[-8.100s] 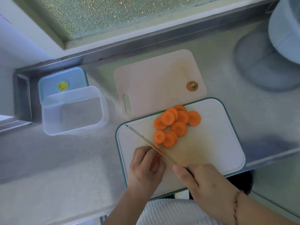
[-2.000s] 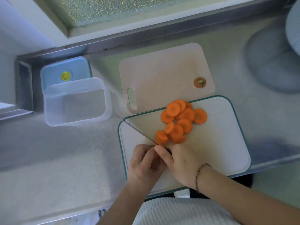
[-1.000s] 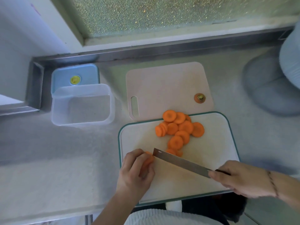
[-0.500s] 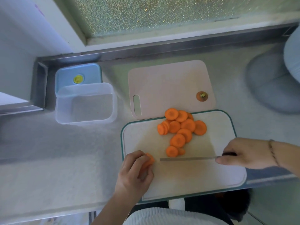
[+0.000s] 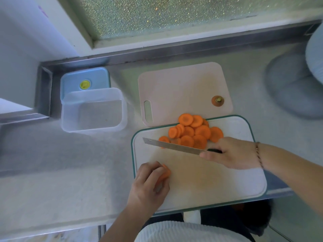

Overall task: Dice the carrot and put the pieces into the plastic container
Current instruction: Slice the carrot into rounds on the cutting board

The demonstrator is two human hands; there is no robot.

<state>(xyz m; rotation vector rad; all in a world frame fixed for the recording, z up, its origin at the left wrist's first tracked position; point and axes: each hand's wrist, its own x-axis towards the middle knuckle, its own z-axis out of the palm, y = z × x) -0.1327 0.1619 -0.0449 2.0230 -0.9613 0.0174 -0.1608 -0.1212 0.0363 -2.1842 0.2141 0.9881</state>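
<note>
Item: dicing step, in progress. Right hand [image 5: 234,153] is gripping the handle of the knife [image 5: 172,147], fingers curled round it, blade lying against the heap of carrot slices [image 5: 192,132] at the far side of the white cutting board [image 5: 227,186]. Left hand [image 5: 148,186] is pinching the carrot stub [image 5: 165,172] at the board's near left, fingers curled.

Handling advice: gather slices into a compact stack, tuck fingertips back, cut strips, then crosswise.

Plastic container [image 5: 93,110] is standing empty, well left of the board; blue lid [image 5: 85,79] behind it.

Surroundings: steel table [image 5: 52,163], pink cutting board [image 5: 183,89] carrying the carrot top [image 5: 217,100], frosted window [image 5: 174,13] beyond.
</note>
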